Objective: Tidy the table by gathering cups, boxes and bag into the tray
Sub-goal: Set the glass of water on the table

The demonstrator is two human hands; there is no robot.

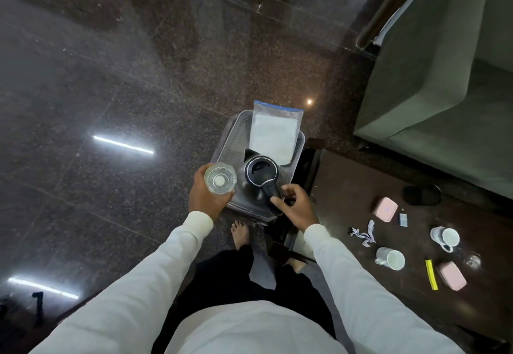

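1. Right now the person stands over a clear plastic tray (236, 137) that sits past the left end of the dark wooden table (361, 187).
2. Their left hand (206, 196) is wrapped around a clear drinking glass (220, 180), held upright over the tray's near left corner.
3. Their right hand (295, 206) is at the handle of a black electric kettle (261, 178), thumb and fingers curled loosely about it; I cannot tell whether the grip has closed. The kettle stands in the near half of the tray.
4. A zip bag (274, 131) with a blue seal and white contents lies in the tray's far half, its top sticking out over the far rim.
5. On the table, two white mugs (390, 258) lie on their sides towards the near edge, well apart from the tray.
6. One pink box (384, 208) rests near the table's middle, another pink box (452, 276) near the near edge, just beside a yellow strip (431, 274).
7. Torn paper scraps (363, 234) lie between the mugs and the first box, and a black round lid (422, 195) lies by the far edge.
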